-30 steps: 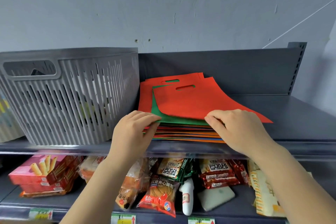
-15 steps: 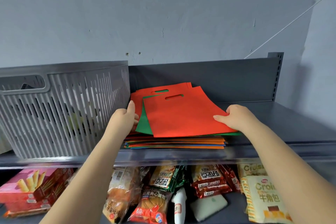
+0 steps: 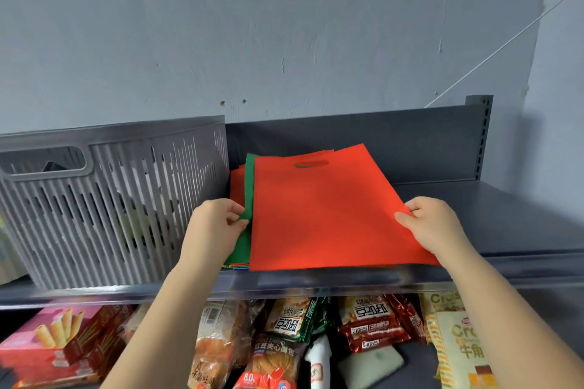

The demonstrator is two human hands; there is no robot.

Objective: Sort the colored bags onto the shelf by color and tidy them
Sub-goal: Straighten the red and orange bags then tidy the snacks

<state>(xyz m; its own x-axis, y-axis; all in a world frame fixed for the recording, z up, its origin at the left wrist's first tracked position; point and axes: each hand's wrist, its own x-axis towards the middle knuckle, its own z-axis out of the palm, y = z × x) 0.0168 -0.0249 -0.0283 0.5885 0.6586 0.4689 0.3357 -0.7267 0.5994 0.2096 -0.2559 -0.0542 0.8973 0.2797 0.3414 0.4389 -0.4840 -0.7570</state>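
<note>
1. Since the earlier frames, the flat red non-woven bag with a cut-out handle (image 3: 328, 215) had swung round from lying askew to lying nearly square on top of the pile, and both hands had shifted from the near edge of the pile out to its two sides.
2. That red bag covered most of the flat green non-woven bag (image 3: 248, 199) beneath it, which showed only as a strip along the left side.
3. More red fabric from a lower bag (image 3: 237, 185) peeked out farther left, and thin coloured edges of the stacked bags (image 3: 235, 266) showed at the near left corner.
4. The left hand (image 3: 211, 227) pinched the left edge of the green bag between thumb and curled fingers.
5. The right hand (image 3: 433, 224) gripped the right edge of the red bag, fingers curled over it.
6. The pile lay on the dark grey metal shelf (image 3: 505, 215), just right of the grey slatted plastic basket (image 3: 110, 205).
7. Below, on the lower shelf, sat assorted snack packets (image 3: 369, 322) and a pink biscuit box (image 3: 53, 338).
</note>
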